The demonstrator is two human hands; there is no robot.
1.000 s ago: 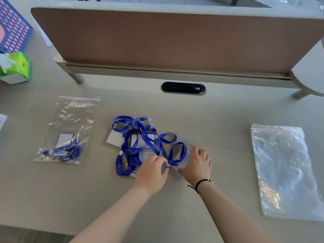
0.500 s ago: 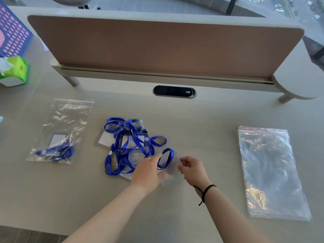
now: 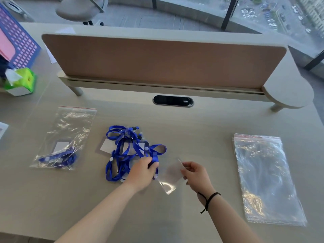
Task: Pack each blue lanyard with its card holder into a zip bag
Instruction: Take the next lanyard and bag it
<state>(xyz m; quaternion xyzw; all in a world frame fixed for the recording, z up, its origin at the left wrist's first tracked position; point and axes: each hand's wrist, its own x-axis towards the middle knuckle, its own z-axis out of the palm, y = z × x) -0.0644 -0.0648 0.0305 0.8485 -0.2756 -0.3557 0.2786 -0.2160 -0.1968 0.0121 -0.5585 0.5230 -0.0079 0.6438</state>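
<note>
A tangled pile of blue lanyards (image 3: 126, 148) with card holders lies on the desk's middle. My left hand (image 3: 142, 171) grips a blue strap at the pile's right edge. My right hand (image 3: 194, 174) pinches the upper right edge of a clear card holder (image 3: 171, 176), lifted a little off the desk and still joined to that strap. A zip bag (image 3: 66, 137) with one blue lanyard and its card inside lies to the left. A stack of unfilled zip bags (image 3: 264, 178) lies to the right.
A brown divider panel (image 3: 163, 60) on a raised shelf crosses the desk's back, with a black cable port (image 3: 172, 101) before it. A green tissue box (image 3: 21, 81) and a blue basket (image 3: 15, 41) stand at the far left.
My right hand has lifted the clear card holder out of the pile and drawn it right. My left hand stays on the strap. The camera has tilted up.
</note>
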